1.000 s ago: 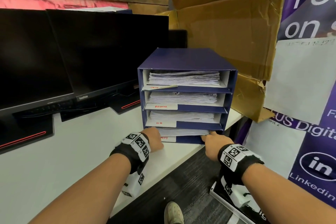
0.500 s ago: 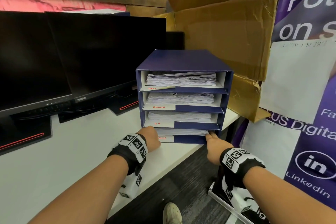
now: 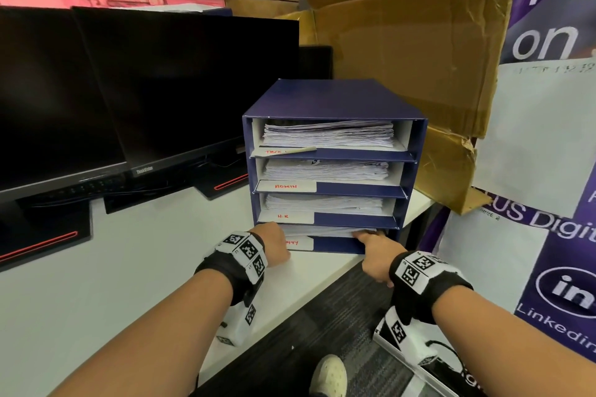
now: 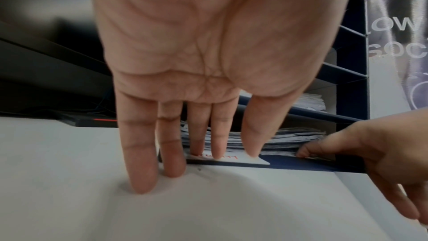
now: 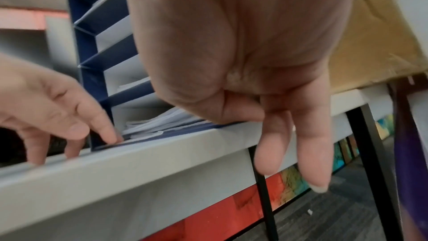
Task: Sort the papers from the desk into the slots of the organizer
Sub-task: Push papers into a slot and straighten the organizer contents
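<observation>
Head view shows the papers (image 3: 317, 230) lying flat in the organizer's (image 3: 335, 100) bottom slot, long edge across its mouth, left hand (image 3: 274, 246) flat with straight fingers at the left corner, right hand (image 3: 375, 251) nearer, fingertips touching the stack's right edge.

A navy-blue organizer (image 3: 335, 100) is holding white papers (image 3: 329, 134) at frame centre, its white labels (image 3: 287, 186) showing red lettering, while black-and-white checkered wristbands (image 3: 246, 251) are showing below.

bare forearms, black wristbands (image 3: 429, 290) carrying white blocks printed with black square markers.
</observation>
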Available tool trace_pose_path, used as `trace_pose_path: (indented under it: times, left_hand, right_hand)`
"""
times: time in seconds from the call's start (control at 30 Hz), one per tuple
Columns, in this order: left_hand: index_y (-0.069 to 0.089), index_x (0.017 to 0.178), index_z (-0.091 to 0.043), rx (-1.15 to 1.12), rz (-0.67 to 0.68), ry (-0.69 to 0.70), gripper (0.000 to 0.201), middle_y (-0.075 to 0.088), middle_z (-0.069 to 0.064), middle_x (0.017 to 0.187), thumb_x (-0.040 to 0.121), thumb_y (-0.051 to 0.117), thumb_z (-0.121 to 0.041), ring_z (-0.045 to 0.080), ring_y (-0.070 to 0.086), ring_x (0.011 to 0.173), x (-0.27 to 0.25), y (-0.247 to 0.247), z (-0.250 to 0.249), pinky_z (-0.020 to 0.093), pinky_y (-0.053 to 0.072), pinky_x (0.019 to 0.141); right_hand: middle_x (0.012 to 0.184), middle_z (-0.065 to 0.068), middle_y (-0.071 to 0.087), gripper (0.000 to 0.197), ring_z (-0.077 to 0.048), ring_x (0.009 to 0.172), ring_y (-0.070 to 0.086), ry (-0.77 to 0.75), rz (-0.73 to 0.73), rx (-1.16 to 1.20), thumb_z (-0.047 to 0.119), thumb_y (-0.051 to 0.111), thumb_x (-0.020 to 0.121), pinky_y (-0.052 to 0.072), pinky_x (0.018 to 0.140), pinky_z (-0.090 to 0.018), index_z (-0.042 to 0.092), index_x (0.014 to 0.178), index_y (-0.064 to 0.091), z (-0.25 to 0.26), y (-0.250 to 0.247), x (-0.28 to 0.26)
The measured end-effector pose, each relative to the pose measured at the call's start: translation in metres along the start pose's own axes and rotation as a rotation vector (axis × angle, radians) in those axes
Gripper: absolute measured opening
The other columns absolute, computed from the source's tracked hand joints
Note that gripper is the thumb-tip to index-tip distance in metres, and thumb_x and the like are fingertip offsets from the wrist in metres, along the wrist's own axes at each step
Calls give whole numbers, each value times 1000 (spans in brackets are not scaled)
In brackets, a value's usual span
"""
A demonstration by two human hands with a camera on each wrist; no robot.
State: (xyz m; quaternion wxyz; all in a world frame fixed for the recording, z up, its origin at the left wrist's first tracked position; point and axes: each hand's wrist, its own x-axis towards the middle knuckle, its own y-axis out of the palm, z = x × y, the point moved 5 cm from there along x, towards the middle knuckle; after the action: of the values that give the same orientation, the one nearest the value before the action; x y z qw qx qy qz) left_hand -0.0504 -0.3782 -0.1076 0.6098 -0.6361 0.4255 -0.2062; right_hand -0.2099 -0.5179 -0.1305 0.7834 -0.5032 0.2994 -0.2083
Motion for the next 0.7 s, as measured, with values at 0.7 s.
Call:
trace_pose_path:
  times: [0.7]
  left_hand:
    - [46, 134, -10, 69, 101, 6, 44, 53, 9, 132, 95, 51, -31, 25, 55, 115, 3, -4, -25, 24, 41, 80]
  right_hand:
    - [140, -13, 45, 69, -32, 123, 52, -58, -101, -268, 15, 54, 83, 45, 102, -41, 15, 145, 24, 0, -2, 9]
